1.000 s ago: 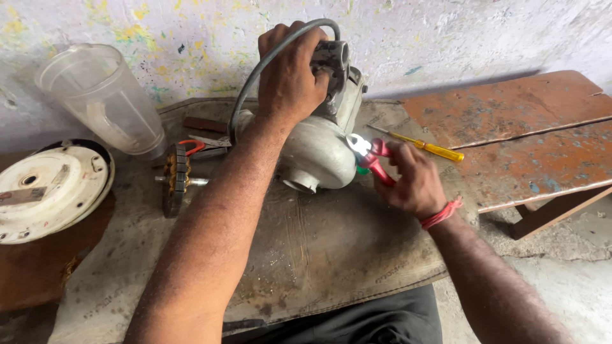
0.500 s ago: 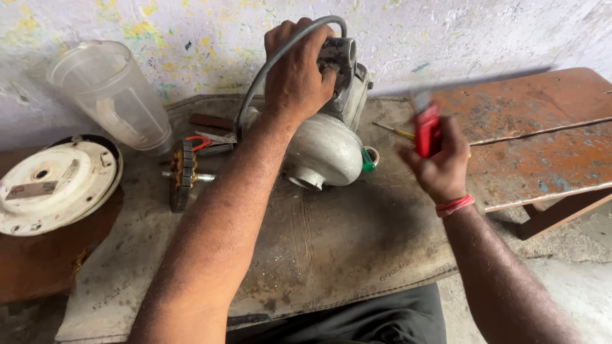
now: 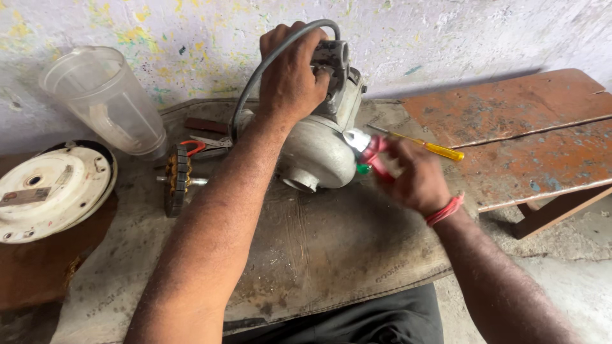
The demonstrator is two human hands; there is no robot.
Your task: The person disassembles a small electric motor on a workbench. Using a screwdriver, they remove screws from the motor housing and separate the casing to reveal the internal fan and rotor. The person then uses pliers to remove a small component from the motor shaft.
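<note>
Motor housing [image 3: 317, 150] sits near the tabletop's [image 3: 331, 248] far edge, left hand [image 3: 290, 76] clamped on top. Right hand [image 3: 411, 178], closed on red-handled pliers [image 3: 368, 150], works the housing's side; steady alignment required.

Left hand [image 3: 290, 73] reaches forward with fingers curled in a grip; right hand [image 3: 414, 178] is fisted, arm bent inward.

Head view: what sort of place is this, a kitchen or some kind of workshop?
Probably a small appliance repair shop. The left hand steadies a grey motor housing while the right hand works red pliers at it. A loose rotor and a mixer jar lie nearby.
</note>
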